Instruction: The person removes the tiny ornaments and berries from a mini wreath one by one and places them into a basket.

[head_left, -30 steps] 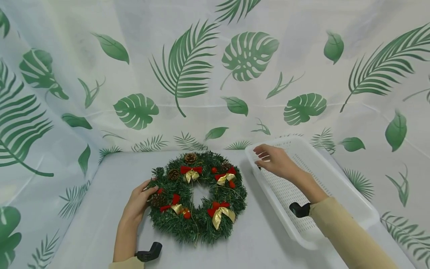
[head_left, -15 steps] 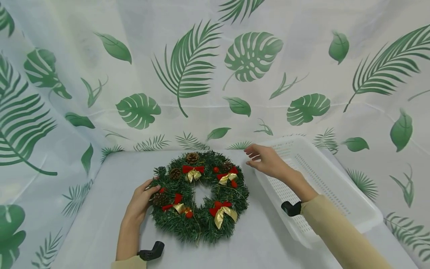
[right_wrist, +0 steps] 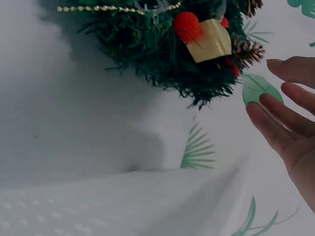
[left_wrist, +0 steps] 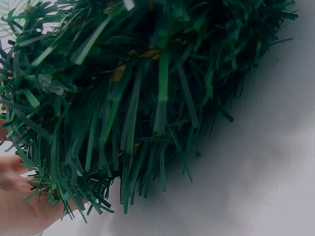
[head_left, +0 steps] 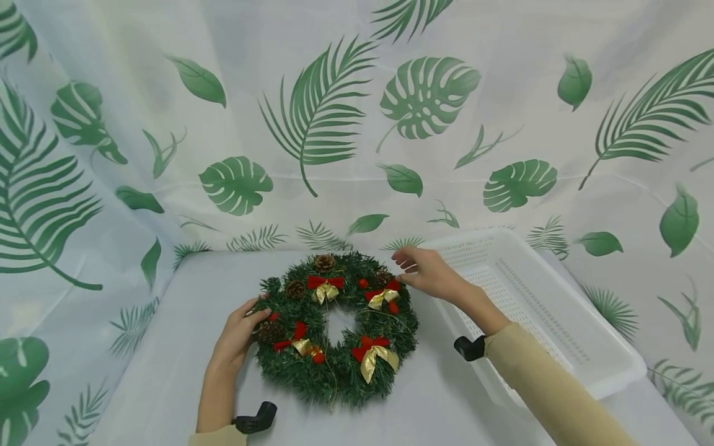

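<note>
A green wreath (head_left: 346,382) with red and gold bows, pine cones and red berries lies on the white table, in the middle of the head view. My left hand (head_left: 236,331) grips its left edge, thumb on top; foliage hides the other fingers, and the left wrist view shows only part of the hand (left_wrist: 22,199). Beside the wreath's upper right edge is my right hand (head_left: 426,271), its fingers slightly bent and holding nothing. The right wrist view shows a gap between this hand (right_wrist: 290,113) and the foliage.
A white perforated plastic basket (head_left: 619,365) stands right of the wreath, under my right forearm. A white cloth (head_left: 312,124) printed with green leaves hangs behind the table (head_left: 178,322) and along its sides.
My right hand has moved left from over the basket's near edge to the wreath's upper right side. My left hand keeps its grip on the wreath. The view has shifted slightly.
</note>
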`<control>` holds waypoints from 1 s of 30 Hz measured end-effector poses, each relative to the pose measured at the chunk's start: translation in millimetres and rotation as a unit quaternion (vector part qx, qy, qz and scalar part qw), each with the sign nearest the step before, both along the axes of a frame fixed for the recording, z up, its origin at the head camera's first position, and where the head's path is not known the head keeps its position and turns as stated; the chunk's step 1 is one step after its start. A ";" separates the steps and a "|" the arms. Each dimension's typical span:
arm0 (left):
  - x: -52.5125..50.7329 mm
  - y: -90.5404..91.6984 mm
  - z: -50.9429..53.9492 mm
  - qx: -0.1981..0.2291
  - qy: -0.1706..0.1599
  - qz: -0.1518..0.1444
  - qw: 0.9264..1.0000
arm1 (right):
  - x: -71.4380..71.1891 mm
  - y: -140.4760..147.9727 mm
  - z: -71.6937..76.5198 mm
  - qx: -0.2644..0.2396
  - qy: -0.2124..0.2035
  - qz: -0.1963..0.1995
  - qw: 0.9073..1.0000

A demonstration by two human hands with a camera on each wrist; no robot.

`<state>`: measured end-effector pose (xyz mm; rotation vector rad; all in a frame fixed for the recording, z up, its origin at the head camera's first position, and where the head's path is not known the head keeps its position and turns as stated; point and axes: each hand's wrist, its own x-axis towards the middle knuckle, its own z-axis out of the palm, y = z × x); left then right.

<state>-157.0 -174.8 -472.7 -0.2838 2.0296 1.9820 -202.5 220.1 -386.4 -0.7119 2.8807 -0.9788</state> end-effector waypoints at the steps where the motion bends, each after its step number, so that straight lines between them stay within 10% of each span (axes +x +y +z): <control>1: 1.3 -0.4 -1.0 -0.001 -0.002 0.001 1.000 | -0.6 -2.4 -3.0 0.002 -0.007 0.003 1.000; 30: -1.8 1.5 -2.7 -0.015 -0.006 0.013 1.000 | -15.4 -24.8 -23.8 0.050 0.008 0.042 0.998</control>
